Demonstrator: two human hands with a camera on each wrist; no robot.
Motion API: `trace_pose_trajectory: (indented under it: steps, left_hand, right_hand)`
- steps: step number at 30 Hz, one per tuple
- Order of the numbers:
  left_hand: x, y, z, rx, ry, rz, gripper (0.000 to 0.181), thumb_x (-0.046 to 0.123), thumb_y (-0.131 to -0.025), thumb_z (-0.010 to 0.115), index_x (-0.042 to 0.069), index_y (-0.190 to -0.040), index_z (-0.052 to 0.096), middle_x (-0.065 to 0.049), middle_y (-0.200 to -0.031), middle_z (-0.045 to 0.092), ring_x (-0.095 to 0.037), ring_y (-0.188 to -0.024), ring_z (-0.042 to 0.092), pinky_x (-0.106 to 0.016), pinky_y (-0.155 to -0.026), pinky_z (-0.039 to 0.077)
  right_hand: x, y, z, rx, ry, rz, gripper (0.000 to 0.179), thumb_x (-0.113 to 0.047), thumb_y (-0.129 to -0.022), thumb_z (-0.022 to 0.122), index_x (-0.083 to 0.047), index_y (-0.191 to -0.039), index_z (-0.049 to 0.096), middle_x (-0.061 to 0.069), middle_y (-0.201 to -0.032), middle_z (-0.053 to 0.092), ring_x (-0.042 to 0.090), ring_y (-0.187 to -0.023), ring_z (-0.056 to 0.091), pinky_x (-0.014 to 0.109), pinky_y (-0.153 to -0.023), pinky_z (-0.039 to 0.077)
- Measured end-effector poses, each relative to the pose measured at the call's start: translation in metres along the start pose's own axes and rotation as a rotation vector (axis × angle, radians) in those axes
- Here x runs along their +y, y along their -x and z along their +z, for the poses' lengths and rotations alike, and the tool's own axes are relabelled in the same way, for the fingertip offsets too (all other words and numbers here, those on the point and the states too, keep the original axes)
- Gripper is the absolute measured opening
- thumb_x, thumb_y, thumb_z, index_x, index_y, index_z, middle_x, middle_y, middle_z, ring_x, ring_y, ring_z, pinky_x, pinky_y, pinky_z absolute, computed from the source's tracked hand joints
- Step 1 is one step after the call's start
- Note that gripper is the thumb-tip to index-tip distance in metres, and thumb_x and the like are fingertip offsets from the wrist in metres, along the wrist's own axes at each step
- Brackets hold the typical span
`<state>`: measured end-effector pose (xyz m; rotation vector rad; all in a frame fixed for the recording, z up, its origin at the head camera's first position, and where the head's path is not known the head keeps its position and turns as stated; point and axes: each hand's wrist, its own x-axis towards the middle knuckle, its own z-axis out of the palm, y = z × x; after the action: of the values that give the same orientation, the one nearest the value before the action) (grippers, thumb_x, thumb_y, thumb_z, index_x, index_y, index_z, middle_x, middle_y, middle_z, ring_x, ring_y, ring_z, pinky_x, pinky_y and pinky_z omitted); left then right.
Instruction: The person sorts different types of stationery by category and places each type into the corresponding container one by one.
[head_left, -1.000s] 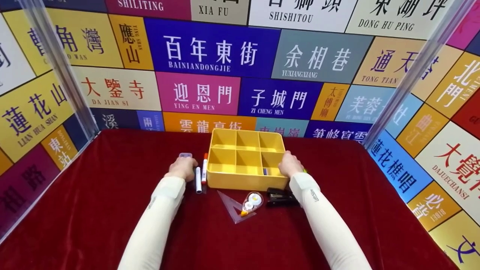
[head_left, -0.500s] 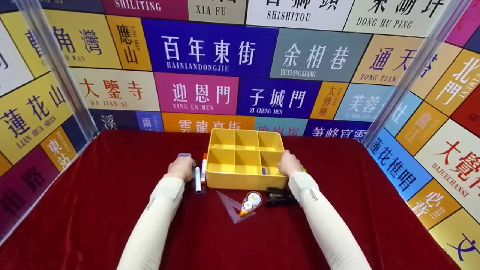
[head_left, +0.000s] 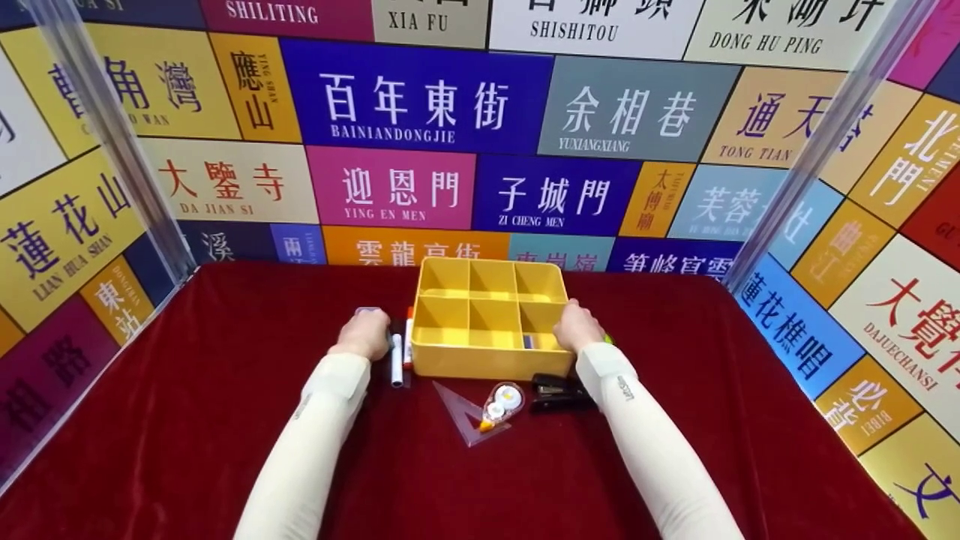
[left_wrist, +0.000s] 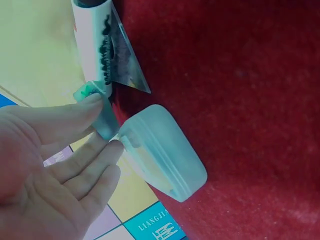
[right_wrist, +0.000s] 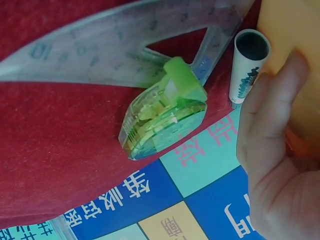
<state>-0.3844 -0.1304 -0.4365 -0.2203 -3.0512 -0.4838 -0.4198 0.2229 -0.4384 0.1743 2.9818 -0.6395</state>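
My left hand (head_left: 364, 335) is left of the yellow six-compartment box (head_left: 491, 362). In the left wrist view, its thumb and forefinger pinch a small pale block (left_wrist: 106, 121) with green marks, its kind unclear. A translucent plastic case (left_wrist: 165, 150) sits by the other fingertips, and a white marker (left_wrist: 95, 45) lies beyond the thumb. My right hand (head_left: 579, 326) grips the box's right wall, its fingers bent over the rim. A blue item (head_left: 529, 343) lies in the near right compartment, partly hidden by that hand.
In front of the box lie a clear set square (head_left: 457, 409), a white-wheeled correction tape (head_left: 504, 405) and a black stapler (head_left: 553, 394). Two markers, one white (head_left: 397, 364), stand left of it. Right of it, a green correction tape (right_wrist: 165, 117), another set square (right_wrist: 100, 50) and a marker (right_wrist: 245, 75).
My left hand has shifted slightly forward, covering more of the translucent case. My right hand stays on the box, and the view drifts a little.
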Motion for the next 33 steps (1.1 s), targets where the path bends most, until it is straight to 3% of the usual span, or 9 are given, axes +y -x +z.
trace_pose_trajectory:
  steps: [7,12,16,19,23,28,33]
  left_hand:
    - [0.005,0.000,-0.006,0.017,0.025,0.008,0.017,-0.002,-0.077,0.065,-0.005,-0.092,0.070,-0.028,-0.112,0.064,-0.044,-0.104,0.064,-0.053,-0.090,0.055]
    - [0.009,-0.004,-0.007,0.079,0.050,0.045,0.020,-0.004,-0.073,0.065,-0.004,-0.092,0.072,-0.029,-0.110,0.063,-0.045,-0.102,0.063,-0.052,-0.091,0.055]
    - [0.017,-0.006,-0.008,0.146,0.067,0.068,0.022,-0.002,-0.081,0.063,-0.007,-0.101,0.068,-0.032,-0.114,0.061,-0.049,-0.105,0.063,-0.054,-0.094,0.053]
    - [0.025,-0.007,-0.010,0.169,0.093,0.065,0.032,0.002,-0.086,0.060,-0.005,-0.117,0.065,-0.032,-0.123,0.059,-0.048,-0.110,0.062,-0.056,-0.096,0.053]
    - [0.037,-0.010,-0.011,0.186,0.155,0.079,0.047,0.003,-0.089,0.058,0.005,-0.136,0.060,-0.027,-0.133,0.057,-0.046,-0.113,0.063,-0.055,-0.096,0.053]
    - [0.057,-0.011,-0.009,0.206,0.233,0.163,0.041,-0.001,-0.090,0.061,0.005,-0.130,0.066,-0.023,-0.135,0.056,-0.043,-0.112,0.065,-0.050,-0.100,0.053]
    - [0.082,-0.011,-0.006,0.167,0.274,0.237,0.037,0.003,-0.094,0.062,0.003,-0.131,0.065,-0.022,-0.135,0.056,-0.039,-0.113,0.065,-0.045,-0.103,0.052]
  right_hand:
    - [0.000,0.000,0.000,-0.003,-0.005,0.011,0.050,-0.013,-0.098,0.049,0.004,-0.143,0.038,0.029,-0.136,0.056,0.046,-0.126,0.056,0.058,-0.103,0.047]
    - [-0.001,-0.002,0.000,-0.002,0.002,0.011,0.051,-0.013,-0.096,0.049,0.005,-0.143,0.038,0.030,-0.137,0.056,0.047,-0.126,0.056,0.058,-0.102,0.047]
    - [0.000,-0.003,0.001,-0.008,0.003,0.011,0.053,-0.013,-0.097,0.049,0.005,-0.144,0.036,0.031,-0.138,0.055,0.047,-0.127,0.055,0.058,-0.103,0.047]
    - [0.000,-0.002,0.001,-0.010,0.000,0.016,0.054,-0.013,-0.097,0.050,0.005,-0.146,0.035,0.030,-0.138,0.055,0.046,-0.127,0.055,0.057,-0.103,0.047]
    - [0.000,-0.002,0.001,-0.003,-0.002,0.017,0.052,-0.014,-0.097,0.051,0.005,-0.143,0.037,0.030,-0.136,0.056,0.046,-0.124,0.057,0.057,-0.102,0.048]
    - [0.000,-0.003,0.002,0.001,-0.002,0.017,0.054,-0.014,-0.096,0.051,0.005,-0.144,0.036,0.030,-0.137,0.056,0.046,-0.124,0.057,0.058,-0.102,0.048]
    - [0.000,-0.002,0.001,-0.002,-0.005,0.020,0.054,-0.014,-0.096,0.051,0.005,-0.145,0.036,0.030,-0.136,0.056,0.046,-0.124,0.057,0.057,-0.101,0.048]
